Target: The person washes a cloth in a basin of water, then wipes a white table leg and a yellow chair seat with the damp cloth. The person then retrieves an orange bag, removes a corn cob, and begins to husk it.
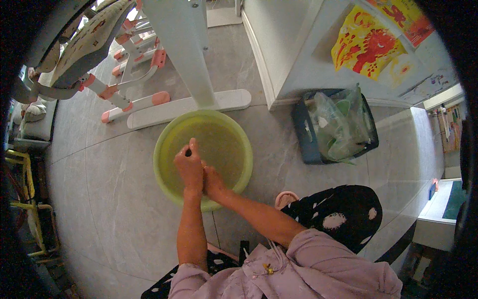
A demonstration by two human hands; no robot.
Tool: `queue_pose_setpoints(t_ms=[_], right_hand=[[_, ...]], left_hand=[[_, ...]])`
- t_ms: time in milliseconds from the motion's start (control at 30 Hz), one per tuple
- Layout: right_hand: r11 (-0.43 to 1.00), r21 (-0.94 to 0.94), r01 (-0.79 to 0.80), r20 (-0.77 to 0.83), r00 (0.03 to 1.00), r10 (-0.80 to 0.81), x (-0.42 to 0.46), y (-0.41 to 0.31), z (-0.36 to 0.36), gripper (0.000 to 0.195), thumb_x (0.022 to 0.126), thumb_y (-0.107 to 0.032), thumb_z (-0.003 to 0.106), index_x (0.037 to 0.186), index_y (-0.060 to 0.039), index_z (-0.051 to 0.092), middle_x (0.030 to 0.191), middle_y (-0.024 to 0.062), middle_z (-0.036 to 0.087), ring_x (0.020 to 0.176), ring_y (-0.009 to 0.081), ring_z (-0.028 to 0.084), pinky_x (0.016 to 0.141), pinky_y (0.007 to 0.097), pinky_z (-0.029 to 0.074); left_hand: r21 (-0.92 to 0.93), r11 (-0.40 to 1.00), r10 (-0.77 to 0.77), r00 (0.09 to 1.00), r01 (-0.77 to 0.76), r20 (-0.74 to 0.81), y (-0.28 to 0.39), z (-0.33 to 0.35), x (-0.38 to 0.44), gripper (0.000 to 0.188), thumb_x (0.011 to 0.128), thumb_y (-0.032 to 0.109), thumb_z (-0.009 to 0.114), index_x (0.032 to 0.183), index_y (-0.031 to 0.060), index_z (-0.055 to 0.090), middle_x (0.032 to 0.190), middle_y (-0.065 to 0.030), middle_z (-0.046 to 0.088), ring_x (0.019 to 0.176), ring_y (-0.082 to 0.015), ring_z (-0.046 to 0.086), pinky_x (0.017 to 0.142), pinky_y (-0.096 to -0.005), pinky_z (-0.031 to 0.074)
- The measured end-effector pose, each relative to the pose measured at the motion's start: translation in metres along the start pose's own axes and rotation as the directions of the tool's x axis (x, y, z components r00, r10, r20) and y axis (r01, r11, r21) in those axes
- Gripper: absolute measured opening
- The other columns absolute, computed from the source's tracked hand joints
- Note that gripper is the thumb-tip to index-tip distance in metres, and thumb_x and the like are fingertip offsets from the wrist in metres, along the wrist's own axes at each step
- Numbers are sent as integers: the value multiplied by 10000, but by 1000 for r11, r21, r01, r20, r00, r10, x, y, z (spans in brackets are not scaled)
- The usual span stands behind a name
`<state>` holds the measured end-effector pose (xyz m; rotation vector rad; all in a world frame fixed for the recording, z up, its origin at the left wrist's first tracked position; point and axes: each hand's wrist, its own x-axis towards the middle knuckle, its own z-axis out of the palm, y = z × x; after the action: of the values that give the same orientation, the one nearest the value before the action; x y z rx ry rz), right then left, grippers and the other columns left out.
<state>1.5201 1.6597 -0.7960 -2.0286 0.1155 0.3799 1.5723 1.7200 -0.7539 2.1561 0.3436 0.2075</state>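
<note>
A round yellow-green plastic basin [243,149] stands on the grey tiled floor, with murky water [220,138] in it. Over its left half is my left hand [189,164], fingers curled around a small dark thing [188,152] that I cannot identify; the thumb points away from me. My right hand [214,181] is close beside the left wrist, above the near part of the basin. Its fingers are partly hidden, and whether it holds anything cannot be told.
Beyond the basin is the white foot [231,100] of a desk, near a chair frame with pink caps [160,98]. A dark bin [308,149] with a clear plastic bag [336,130] stands right, by the wall. My slippered foot [286,199] is nearer me.
</note>
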Motion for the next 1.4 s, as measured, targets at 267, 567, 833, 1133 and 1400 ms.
queue_pose_setpoints(t_ms=[267, 567, 833, 1133, 1400], right_hand=[[983, 11, 181, -75, 981, -179, 15, -66, -123, 896, 547, -410, 876, 1166, 28, 398, 1181, 206, 507, 1112, 288, 516, 909, 395, 435], [977, -27, 212, -552, 812, -191, 75, 15, -219, 539, 692, -250, 752, 1104, -12, 500, 1002, 211, 568, 992, 366, 554, 862, 435, 462], [938, -272, 216, -737, 580, -347, 140, -2, -240, 305, 803, -171, 636, 1084, -54, 618, 958, 168, 580, 920, 329, 570, 791, 437, 479], [672, 473, 569, -654, 738, -164, 302, -48, -250, 311, 843, -327, 617, 935, -37, 687, 822, 158, 674, 758, 295, 646, 743, 383, 515], [904, -384, 187, -169, 948, -268, 375, 2, -192, 620, 756, -589, 624, 1128, -93, 638, 1254, 182, 530, 1183, 282, 485, 972, 415, 414]], left_hand=[[-709, 559, -242, 902, 430, 356, -6, -63, 42, 436, 893, 386, 585, 1194, 98, 458, 1167, -74, 535, 969, -216, 567, 812, -331, 450], [-115, 956, 290, 926, -270, 240, 116, -42, 95, 865, 749, 309, 773, 1386, -24, 292, 1303, -185, 455, 1185, -288, 474, 945, -379, 424], [-151, 941, 333, 902, -302, 273, 177, -7, 165, 712, 741, 275, 779, 1290, -8, 425, 1219, -121, 543, 1111, -214, 515, 959, -335, 398], [-56, 954, 296, 954, -294, 49, 172, 7, 165, 505, 775, 242, 751, 1155, -12, 537, 1090, -82, 598, 994, -197, 544, 913, -330, 399], [-175, 969, 185, 981, -173, 52, 164, 2, 164, 669, 746, 216, 784, 1246, -20, 408, 1178, -118, 519, 1082, -205, 497, 981, -333, 363]])
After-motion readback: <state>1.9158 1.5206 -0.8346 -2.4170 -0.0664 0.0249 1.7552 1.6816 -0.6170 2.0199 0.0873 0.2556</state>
